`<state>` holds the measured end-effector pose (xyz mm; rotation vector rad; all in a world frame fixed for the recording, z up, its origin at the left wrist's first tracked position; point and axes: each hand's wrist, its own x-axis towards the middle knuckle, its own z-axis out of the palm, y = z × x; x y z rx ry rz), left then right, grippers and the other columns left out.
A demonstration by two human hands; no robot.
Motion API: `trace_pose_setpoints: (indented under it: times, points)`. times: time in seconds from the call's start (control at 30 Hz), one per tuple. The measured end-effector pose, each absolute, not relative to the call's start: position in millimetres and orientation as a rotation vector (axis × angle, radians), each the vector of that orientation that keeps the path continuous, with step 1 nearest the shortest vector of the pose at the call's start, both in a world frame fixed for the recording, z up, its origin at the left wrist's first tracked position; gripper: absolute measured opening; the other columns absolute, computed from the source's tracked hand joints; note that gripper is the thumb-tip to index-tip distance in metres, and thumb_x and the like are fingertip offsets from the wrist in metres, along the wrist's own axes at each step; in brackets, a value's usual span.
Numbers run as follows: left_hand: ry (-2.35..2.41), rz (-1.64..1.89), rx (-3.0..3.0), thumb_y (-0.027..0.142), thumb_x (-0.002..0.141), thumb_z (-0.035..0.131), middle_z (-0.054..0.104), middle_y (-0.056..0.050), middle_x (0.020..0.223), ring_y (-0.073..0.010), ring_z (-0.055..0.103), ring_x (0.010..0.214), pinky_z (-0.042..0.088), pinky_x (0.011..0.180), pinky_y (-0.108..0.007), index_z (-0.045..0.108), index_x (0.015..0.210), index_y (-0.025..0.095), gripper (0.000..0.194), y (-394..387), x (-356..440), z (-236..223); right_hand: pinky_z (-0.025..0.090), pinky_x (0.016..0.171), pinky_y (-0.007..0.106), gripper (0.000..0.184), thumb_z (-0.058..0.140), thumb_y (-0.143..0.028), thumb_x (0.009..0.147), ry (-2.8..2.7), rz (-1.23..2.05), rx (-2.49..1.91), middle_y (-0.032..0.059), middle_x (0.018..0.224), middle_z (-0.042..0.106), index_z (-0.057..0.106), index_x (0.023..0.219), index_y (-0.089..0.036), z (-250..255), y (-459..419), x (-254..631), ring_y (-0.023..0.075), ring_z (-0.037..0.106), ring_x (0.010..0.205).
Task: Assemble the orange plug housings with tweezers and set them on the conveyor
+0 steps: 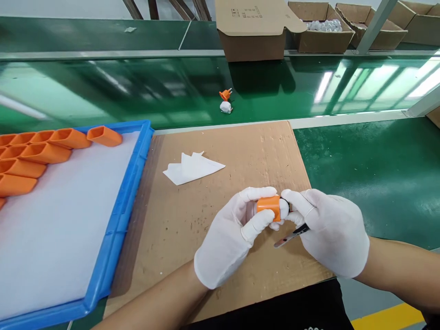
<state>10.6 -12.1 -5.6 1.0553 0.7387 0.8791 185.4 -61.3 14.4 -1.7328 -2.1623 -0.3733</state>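
My left hand (237,236), in a white glove, is closed around a short orange plastic sleeve (268,205). My right hand (330,229), gloved too, meets it at the sleeve's right end, its thumb and finger pinched by a small dark edge. Also in that hand is a slim metal tool (289,237) with a dark part near the fingers, its silver end pointing down and left; whether it is a blade or tweezers I cannot tell. Both hands are above a cardboard sheet (192,220). Folded white paper (194,168) lies on the sheet beyond them.
At left, a blue tray (117,229) holds several orange sleeves (46,152) on a white liner. An orange plug (225,95) and a small white item (226,107) are on the green surface behind. Cardboard boxes (254,43) line the back shelf, one holding clear pieces (325,25).
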Motion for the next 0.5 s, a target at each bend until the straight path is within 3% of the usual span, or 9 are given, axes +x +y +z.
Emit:
trace_pose_setpoints:
  times: [0.17,0.3,0.4,0.5]
  points:
    - [0.765,0.923,1.02,0.037,0.084,0.078,0.075,0.001,0.086,-0.0132,0.068,0.068,0.061,0.07,-0.031,0.068,0.105,0.026,0.026,-18,16,-7,0.021,0.043,0.031,0.031,0.046,-0.015,0.095,-2.101,-0.455,-1.785,-0.0027,0.052,0.053,0.075,0.091,-0.026,16,-62,177,0.0125,0.035,0.042]
    - [0.873,0.92,1.014,0.034,0.081,0.082,0.077,-0.003,0.098,-0.0175,0.072,0.081,0.063,0.077,-0.035,0.068,0.105,0.023,0.03,-18,17,-13,0.015,0.041,0.033,0.033,0.051,-0.01,0.09,-2.181,-0.39,-1.823,-0.0011,0.062,0.058,0.071,0.114,-0.02,14,-69,166,0.0114,0.029,0.039]
    - [0.872,0.943,0.968,0.033,0.078,0.085,0.077,-0.004,0.1,-0.0182,0.073,0.088,0.062,0.082,-0.034,0.071,0.102,0.022,0.03,-14,14,-16,0.024,0.039,0.031,0.05,0.056,-0.011,0.084,-2.281,-0.115,-1.716,0.0049,0.09,0.069,0.059,0.134,-0.014,13,-72,167,0.01,0.04,0.044]
    - [0.707,0.877,0.832,0.036,0.08,0.082,0.077,-0.002,0.098,-0.0151,0.072,0.078,0.061,0.075,-0.032,0.072,0.103,0.026,0.028,-7,10,-15,0.047,0.051,0.027,0.055,0.056,-0.021,0.09,-2.064,0.225,-1.544,0.0096,0.114,0.067,0.047,0.145,-0.016,12,-66,178,0.0132,0.062,0.068]
